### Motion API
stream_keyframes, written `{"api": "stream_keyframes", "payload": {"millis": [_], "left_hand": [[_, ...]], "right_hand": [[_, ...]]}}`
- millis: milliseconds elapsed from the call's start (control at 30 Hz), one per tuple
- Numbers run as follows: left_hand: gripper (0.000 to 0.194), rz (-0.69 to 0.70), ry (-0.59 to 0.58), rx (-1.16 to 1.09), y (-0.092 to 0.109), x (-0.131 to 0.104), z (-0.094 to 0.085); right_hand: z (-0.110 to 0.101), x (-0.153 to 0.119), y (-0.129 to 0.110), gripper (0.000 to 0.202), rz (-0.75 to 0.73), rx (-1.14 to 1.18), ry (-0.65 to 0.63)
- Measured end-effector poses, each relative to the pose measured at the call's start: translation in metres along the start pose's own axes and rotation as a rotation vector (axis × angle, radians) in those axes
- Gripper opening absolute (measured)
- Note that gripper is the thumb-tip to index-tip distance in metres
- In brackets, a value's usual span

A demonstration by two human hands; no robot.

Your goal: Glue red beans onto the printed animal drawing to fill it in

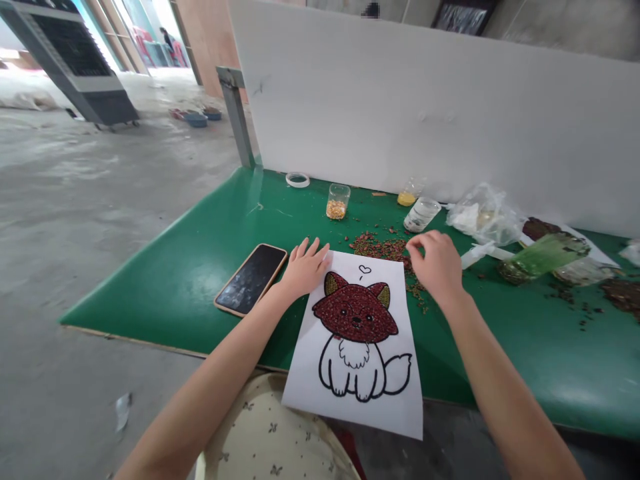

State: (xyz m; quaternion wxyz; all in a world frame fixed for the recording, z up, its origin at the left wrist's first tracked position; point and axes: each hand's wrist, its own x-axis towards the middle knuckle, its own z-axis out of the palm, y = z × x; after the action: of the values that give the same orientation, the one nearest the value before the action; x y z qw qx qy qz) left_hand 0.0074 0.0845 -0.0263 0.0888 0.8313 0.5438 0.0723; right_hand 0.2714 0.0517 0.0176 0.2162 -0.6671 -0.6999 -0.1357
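Note:
A sheet of white paper (305, 373) with a black-outlined fox drawing lies at the table's front edge, its lower part hanging over. Small dark red beans (353, 313) fill the fox's head, and greenish seeds fill the inner ears; body and tail are plain white. My left hand (306, 268) rests flat, fingers spread, at the sheet's upper left edge. Just beyond the sheet is a loose pile of red beans and green seeds (377, 247). At its right side my right hand (439, 263) is closed in a pinch; whatever is between the fingertips is too small to see.
A phone (251, 279) lies left of the sheet. Behind stand a cup of yellow kernels (337, 202), a tape roll (298, 180) and a tipped clear cup (423, 215). To the right are plastic bags (485, 213) and a green-tinted container (545, 259). A white board (425, 100) borders the back.

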Motion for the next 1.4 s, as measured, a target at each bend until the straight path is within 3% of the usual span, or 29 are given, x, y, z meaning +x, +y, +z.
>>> {"api": "stream_keyframes", "payload": {"millis": [67, 133, 233, 367, 767, 1167, 1300, 1400], "left_hand": [[0.050, -0.009, 0.005, 0.005, 0.000, 0.001, 0.000], [0.050, -0.018, 0.003, 0.007, 0.000, 0.001, 0.000], [0.051, -0.027, 0.011, 0.004, -0.001, 0.003, 0.001], [0.053, -0.042, 0.018, 0.005, -0.002, 0.004, 0.001], [0.058, -0.040, 0.029, 0.005, 0.001, 0.002, 0.000], [0.057, -0.056, 0.022, -0.006, -0.002, 0.004, 0.001], [0.057, -0.062, 0.034, -0.009, -0.003, 0.004, 0.002], [0.056, -0.060, 0.043, -0.013, -0.004, 0.004, 0.003]], "right_hand": [[0.011, 0.025, 0.020, 0.014, 0.042, -0.066, -0.030], [0.024, 0.045, 0.031, 0.017, -0.014, -0.098, -0.123], [0.041, 0.063, 0.034, 0.021, -0.169, -0.130, -0.308], [0.049, 0.068, 0.028, 0.019, -0.187, -0.137, -0.406], [0.057, 0.053, 0.025, 0.020, -0.073, -0.198, -0.435], [0.057, 0.071, 0.013, 0.018, 0.019, -0.243, -0.520], [0.050, 0.066, 0.002, 0.016, -0.002, -0.235, -0.463], [0.033, 0.042, -0.019, 0.019, -0.034, -0.181, -0.370]]}}
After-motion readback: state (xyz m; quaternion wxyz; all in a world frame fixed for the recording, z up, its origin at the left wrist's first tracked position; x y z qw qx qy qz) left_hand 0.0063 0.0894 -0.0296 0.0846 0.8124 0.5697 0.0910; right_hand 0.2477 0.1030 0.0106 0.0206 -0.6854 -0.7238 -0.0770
